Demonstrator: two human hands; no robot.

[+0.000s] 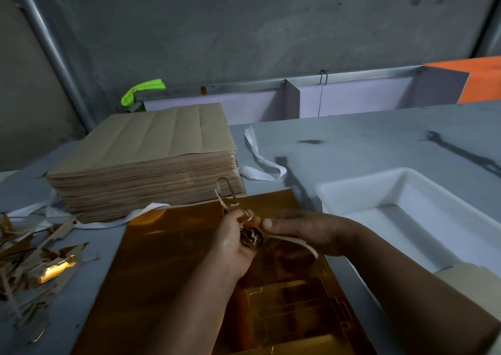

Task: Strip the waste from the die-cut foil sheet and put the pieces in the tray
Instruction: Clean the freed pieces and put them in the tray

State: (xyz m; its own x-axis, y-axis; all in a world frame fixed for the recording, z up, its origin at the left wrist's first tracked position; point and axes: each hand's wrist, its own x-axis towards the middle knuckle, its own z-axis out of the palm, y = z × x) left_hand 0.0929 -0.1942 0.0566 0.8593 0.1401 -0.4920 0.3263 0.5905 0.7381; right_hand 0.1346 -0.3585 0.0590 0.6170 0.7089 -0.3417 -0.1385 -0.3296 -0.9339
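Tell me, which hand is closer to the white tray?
Right. The right hand pinches a waste strip just left of the tray; the left hand, gripping bunched strips, is farther left, above the foil sheet.

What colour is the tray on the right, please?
The tray is white, clearest in the head view.

**Both hands on waste strips, over the foil**

Left hand (233,242) palm up, gripping a crumpled wad of waste strips (252,237); thin loops stick up out of it. Right hand (303,230) pinches a pale strip (299,243) trailing from the wad, fingertips close against the left hand's. Both are held above the gold foil sheet (168,259), flat on the grey table (366,137); die-cut lines show at its near end. White tray (360,179) just right of the sheet. Stack of brown sheets (151,148) behind. Scrap pile (35,259) far left.
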